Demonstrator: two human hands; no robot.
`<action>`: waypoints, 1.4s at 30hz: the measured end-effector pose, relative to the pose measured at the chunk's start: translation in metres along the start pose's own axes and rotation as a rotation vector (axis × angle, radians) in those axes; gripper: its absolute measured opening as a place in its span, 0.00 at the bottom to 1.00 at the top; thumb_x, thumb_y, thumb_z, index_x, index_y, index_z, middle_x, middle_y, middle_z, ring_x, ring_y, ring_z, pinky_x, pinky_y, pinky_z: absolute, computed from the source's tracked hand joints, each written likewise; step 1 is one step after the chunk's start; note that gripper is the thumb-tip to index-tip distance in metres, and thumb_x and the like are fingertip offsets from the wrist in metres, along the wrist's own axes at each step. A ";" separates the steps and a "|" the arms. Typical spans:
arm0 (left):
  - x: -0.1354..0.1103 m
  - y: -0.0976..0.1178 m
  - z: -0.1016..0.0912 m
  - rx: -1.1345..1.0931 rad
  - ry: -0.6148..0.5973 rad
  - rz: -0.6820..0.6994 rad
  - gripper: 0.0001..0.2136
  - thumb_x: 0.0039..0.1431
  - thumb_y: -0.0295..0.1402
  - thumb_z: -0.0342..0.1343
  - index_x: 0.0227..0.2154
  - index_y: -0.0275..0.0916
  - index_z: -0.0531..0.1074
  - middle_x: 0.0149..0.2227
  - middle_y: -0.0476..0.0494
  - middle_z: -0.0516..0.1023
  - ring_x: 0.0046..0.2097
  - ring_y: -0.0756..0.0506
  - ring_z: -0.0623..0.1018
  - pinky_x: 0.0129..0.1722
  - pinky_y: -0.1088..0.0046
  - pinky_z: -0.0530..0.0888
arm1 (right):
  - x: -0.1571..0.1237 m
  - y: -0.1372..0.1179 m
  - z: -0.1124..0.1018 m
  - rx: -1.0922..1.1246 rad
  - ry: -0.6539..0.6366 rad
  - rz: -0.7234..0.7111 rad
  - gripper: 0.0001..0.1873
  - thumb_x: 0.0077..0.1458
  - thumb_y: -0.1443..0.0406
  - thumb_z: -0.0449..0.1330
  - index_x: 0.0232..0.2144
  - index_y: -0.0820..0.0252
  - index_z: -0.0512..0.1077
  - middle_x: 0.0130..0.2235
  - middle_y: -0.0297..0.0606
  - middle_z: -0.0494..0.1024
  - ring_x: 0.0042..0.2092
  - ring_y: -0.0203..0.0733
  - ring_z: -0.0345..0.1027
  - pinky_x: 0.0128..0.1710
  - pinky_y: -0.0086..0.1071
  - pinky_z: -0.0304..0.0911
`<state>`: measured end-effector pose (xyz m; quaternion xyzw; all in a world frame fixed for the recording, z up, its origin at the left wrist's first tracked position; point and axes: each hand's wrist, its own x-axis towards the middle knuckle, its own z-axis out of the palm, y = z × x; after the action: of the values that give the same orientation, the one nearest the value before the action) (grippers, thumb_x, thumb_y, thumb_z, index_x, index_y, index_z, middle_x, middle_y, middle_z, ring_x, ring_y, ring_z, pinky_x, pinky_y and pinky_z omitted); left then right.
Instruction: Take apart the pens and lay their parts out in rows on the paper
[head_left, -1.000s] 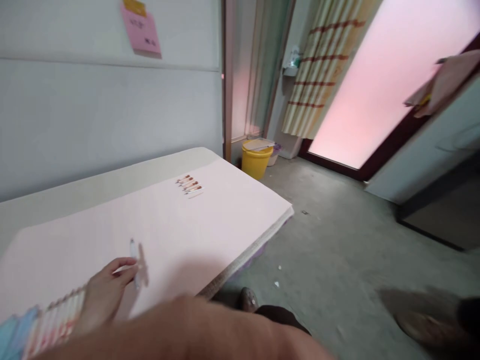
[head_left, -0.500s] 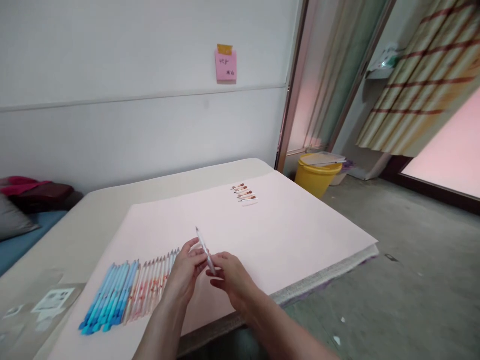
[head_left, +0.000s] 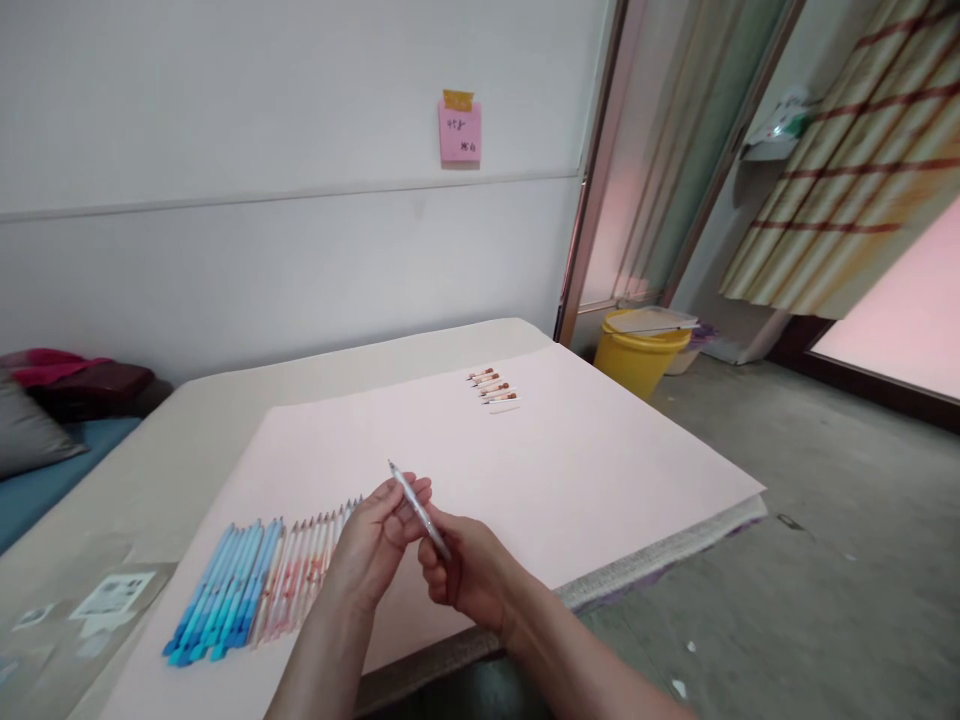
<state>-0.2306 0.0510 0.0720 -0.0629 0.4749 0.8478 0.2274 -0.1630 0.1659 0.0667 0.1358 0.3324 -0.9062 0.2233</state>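
Both hands are on one whitish pen [head_left: 417,506], held tilted above the pink sheet with its tip pointing up and left. My right hand [head_left: 476,572] grips its lower end between thumb and curled fingers. Around the pen's middle and upper part, the thumb and fingers of my left hand [head_left: 371,545] are closed. Left of that hand, a row of blue pens [head_left: 225,590] lies side by side. Beside them is a row of white-and-pink pens [head_left: 292,590], partly hidden by my left hand and forearm.
At the sheet's far side lie several brown-topped pens [head_left: 495,386]. The pink sheet [head_left: 600,470] covers much of the padded table. A plastic packet [head_left: 112,600] lies left. A yellow bin [head_left: 637,355] stands on the floor beyond the right edge. A pink note [head_left: 460,132] hangs on the wall.
The pen has dipped and tilted further over, its lower end moving right. My right hand has closed more fully around that end, and my left fingers have shifted along the pen.
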 end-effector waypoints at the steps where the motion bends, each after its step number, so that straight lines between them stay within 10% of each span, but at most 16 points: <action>1: -0.002 -0.001 0.002 -0.002 -0.013 -0.007 0.07 0.51 0.26 0.56 0.35 0.33 0.71 0.39 0.34 0.77 0.40 0.44 0.77 0.39 0.69 0.74 | -0.001 -0.002 0.002 0.036 -0.047 0.007 0.17 0.51 0.54 0.55 0.27 0.65 0.68 0.20 0.29 0.65 0.16 0.26 0.51 0.17 0.23 0.44; 5: -0.007 -0.007 0.011 0.012 -0.032 -0.007 0.06 0.50 0.27 0.58 0.33 0.34 0.72 0.35 0.38 0.78 0.35 0.48 0.77 0.39 0.74 0.73 | -0.005 -0.004 0.007 0.042 -0.116 -0.125 0.11 0.52 0.60 0.53 0.27 0.64 0.67 0.15 0.25 0.58 0.14 0.24 0.38 0.16 0.24 0.34; 12: -0.008 -0.014 0.013 0.052 0.020 0.072 0.07 0.45 0.30 0.62 0.25 0.34 0.70 0.27 0.44 0.77 0.29 0.51 0.75 0.28 0.79 0.71 | -0.003 0.005 0.010 -0.327 0.158 -0.417 0.11 0.49 0.64 0.52 0.18 0.61 0.61 0.12 0.26 0.56 0.15 0.26 0.40 0.15 0.27 0.32; 20: -0.008 -0.007 0.010 -0.021 -0.003 0.030 0.12 0.50 0.27 0.58 0.39 0.35 0.71 0.44 0.35 0.75 0.43 0.43 0.76 0.40 0.68 0.73 | -0.007 0.000 0.008 -0.337 0.145 -0.377 0.09 0.47 0.64 0.50 0.20 0.63 0.65 0.14 0.27 0.57 0.15 0.26 0.41 0.16 0.26 0.33; 26: -0.005 -0.009 0.005 0.042 0.009 0.120 0.06 0.46 0.29 0.61 0.28 0.35 0.70 0.25 0.49 0.72 0.25 0.54 0.71 0.24 0.80 0.69 | -0.005 0.004 0.004 -0.489 0.192 -0.377 0.09 0.48 0.66 0.49 0.21 0.62 0.66 0.14 0.27 0.58 0.16 0.27 0.43 0.15 0.26 0.36; 32: -0.005 -0.006 0.007 0.000 0.014 0.020 0.12 0.50 0.26 0.58 0.39 0.32 0.71 0.42 0.33 0.75 0.42 0.44 0.75 0.35 0.70 0.74 | -0.006 0.001 0.001 -0.490 0.190 -0.415 0.10 0.49 0.65 0.49 0.21 0.63 0.66 0.14 0.27 0.57 0.17 0.27 0.43 0.16 0.25 0.37; 42: -0.003 -0.008 0.004 -0.003 -0.001 0.059 0.12 0.48 0.26 0.60 0.38 0.34 0.71 0.31 0.43 0.75 0.30 0.51 0.75 0.29 0.76 0.73 | -0.009 -0.004 0.004 -0.554 0.220 -0.367 0.08 0.47 0.66 0.49 0.21 0.62 0.65 0.13 0.27 0.58 0.16 0.28 0.45 0.15 0.24 0.40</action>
<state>-0.2237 0.0569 0.0695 -0.0489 0.4753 0.8548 0.2025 -0.1574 0.1689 0.0761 0.1046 0.6067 -0.7865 0.0478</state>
